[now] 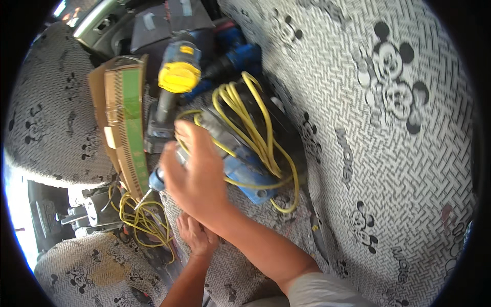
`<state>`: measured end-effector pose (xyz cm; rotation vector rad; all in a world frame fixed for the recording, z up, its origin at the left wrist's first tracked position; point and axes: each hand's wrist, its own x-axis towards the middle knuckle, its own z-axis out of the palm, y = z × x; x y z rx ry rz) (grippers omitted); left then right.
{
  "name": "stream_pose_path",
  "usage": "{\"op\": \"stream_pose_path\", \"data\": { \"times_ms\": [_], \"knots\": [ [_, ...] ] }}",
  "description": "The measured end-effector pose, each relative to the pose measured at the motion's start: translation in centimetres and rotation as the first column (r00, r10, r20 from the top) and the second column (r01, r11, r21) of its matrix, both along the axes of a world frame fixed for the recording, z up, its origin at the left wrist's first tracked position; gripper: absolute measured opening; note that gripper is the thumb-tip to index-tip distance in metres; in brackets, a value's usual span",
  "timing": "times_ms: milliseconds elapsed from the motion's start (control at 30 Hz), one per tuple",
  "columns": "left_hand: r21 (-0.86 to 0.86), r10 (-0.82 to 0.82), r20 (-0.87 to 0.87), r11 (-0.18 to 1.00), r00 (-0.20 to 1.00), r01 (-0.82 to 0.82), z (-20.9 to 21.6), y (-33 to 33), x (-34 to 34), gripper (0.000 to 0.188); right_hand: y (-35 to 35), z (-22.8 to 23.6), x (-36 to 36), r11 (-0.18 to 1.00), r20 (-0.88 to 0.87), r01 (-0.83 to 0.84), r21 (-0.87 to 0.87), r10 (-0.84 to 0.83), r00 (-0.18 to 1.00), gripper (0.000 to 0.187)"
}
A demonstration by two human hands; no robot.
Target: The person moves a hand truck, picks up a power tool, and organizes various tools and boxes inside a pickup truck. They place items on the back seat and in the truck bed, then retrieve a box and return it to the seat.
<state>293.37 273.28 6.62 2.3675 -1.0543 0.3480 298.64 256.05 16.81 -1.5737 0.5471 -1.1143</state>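
My right hand (pixel 197 179) is above a blue corded power drill (pixel 250 176), thumb and forefinger apart, with nothing visible between them. Part of the drill lies under this hand, so I cannot tell whether they touch. The drill's blue chuck (pixel 156 180) shows beyond my fingers, with a spiral bit (pixel 143 199) pointing to the lower left. A looped yellow power cord (pixel 245 120) lies over the drill body. Below my right wrist, my left hand (pixel 197 236) rests on the patterned seat cover (pixel 243 217), fingers laid out and holding nothing.
A yellow-and-grey cordless drill (pixel 179 74) stands beyond my right hand, beside a long cardboard box (pixel 125 117). More blue tools (pixel 240 56) and dark boxes (pixel 171 23) are behind. The seat backrest (pixel 394 153) rises on the right. Another yellow cord (pixel 146 220) hangs at the lower left.
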Motion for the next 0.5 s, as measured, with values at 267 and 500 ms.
{"op": "stream_pose_path", "data": {
  "times_ms": [267, 500],
  "knots": [
    [-0.084, 0.010, -0.102, 0.996, 0.995, -0.019, 0.5, 0.2, -0.2, 0.024, -9.3, 1.6, -5.4, 0.966, -0.022, 0.160, -0.203, -0.168, 0.986, 0.020],
    [-0.071, 0.001, -0.090, 0.997, 0.996, -0.007, 0.3, 0.6, 0.0, 0.025, -13.7, 3.2, -6.1, 0.975, -0.176, 0.182, -0.125, -0.203, 0.963, 0.021]
  ]
}}
